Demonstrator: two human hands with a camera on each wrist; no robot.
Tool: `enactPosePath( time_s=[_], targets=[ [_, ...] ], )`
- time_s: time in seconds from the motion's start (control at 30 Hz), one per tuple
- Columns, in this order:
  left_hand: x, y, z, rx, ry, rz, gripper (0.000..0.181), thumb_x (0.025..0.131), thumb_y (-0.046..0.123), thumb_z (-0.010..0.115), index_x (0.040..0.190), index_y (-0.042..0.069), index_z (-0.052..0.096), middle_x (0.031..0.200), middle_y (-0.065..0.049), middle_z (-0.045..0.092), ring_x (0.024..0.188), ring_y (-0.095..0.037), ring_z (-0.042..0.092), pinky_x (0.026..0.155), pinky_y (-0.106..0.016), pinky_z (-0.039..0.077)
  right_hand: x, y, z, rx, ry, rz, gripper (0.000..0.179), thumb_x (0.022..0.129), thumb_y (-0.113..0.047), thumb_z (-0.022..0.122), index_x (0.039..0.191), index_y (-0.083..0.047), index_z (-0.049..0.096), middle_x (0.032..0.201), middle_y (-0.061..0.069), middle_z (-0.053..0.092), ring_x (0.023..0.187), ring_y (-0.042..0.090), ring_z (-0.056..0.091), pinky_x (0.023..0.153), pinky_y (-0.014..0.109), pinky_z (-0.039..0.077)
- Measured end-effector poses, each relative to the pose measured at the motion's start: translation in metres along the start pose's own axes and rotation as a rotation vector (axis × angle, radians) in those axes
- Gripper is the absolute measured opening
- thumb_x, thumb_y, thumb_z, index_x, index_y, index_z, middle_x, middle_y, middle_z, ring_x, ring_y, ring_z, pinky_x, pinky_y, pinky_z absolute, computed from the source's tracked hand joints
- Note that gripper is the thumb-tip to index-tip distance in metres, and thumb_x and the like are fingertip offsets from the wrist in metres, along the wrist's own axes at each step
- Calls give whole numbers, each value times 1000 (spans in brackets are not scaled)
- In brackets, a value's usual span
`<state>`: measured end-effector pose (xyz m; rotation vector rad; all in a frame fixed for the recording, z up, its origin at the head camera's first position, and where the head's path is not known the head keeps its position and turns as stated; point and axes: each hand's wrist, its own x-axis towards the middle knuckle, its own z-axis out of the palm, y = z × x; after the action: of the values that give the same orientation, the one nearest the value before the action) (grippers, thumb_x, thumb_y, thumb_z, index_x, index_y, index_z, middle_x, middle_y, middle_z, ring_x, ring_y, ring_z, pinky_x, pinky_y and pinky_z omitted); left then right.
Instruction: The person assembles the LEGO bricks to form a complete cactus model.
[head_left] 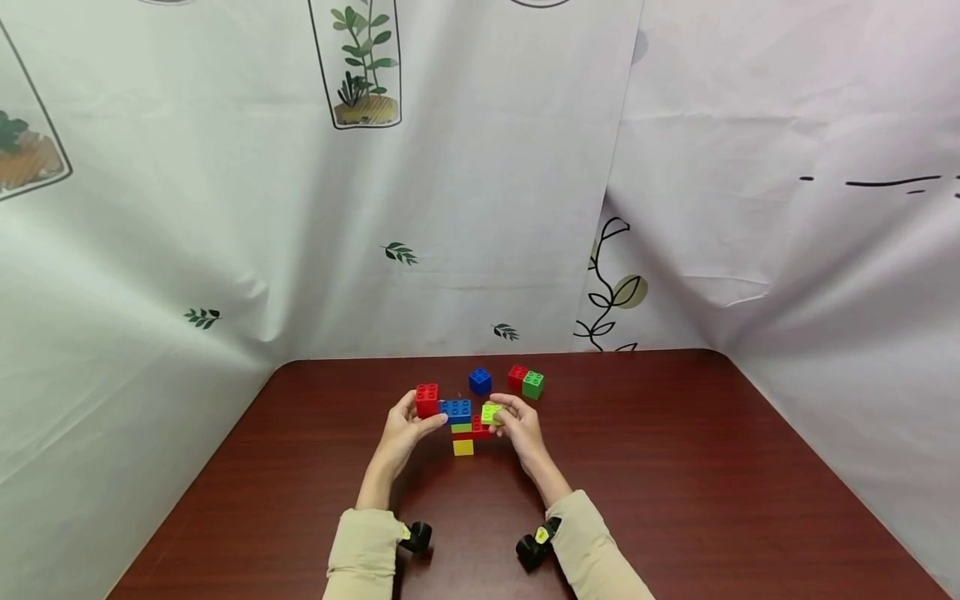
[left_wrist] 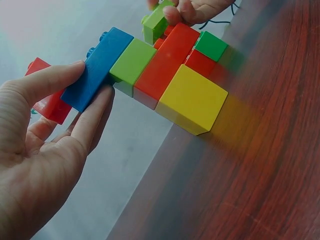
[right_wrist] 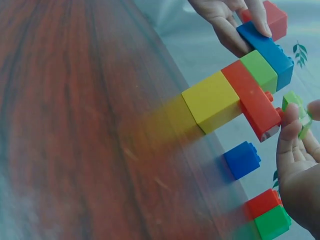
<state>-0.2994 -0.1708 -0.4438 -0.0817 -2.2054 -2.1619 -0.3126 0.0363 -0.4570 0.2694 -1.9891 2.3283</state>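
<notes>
My left grip [head_left: 400, 431] pinches the blue brick [head_left: 456, 410]; I'd square the lime brick [head_left: 490, 412], pinched in my right grip [head_left: 522, 430], to the red studs [right_wrist: 269, 96].

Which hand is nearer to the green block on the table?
Right. The right hand is just in front of the green block; the left hand is farther away, to its left.

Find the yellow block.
In the head view, the yellow block is directly under the left half of the long red block, between the left hand and the right hand.
</notes>
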Motion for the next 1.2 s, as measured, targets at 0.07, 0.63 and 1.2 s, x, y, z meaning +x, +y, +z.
enactPosePath(
  time_s=[0.07,0.63,1.2],
  targets=[
    [0,0,0,2,2,3,56,87,7,71,137,5,45,124,-16,58,100,-15,60,88,-22,56,-2,-4,0,-6,-11,-2,35,87,9,47,121,18,55,109,28,66,57,7,56,55,17,46],
    [-1,0,2,33,17,2,59,87,9,70,140,5,44,131,-20,56,107,-21,59,99,-40,53,-13,-22,-1,-164,-54,32,20,90,0,59,106,9,68,86,-3,65,63,10,48,63,23,44],
    [0,0,1,39,12,8,56,88,8,70,138,5,45,128,-18,57,106,-18,59,98,-36,54,-12,-21,1,-144,-32,75,22,90,-9,67,105,7,66,85,-6,66,70,10,49,69,25,46]
  ],
)
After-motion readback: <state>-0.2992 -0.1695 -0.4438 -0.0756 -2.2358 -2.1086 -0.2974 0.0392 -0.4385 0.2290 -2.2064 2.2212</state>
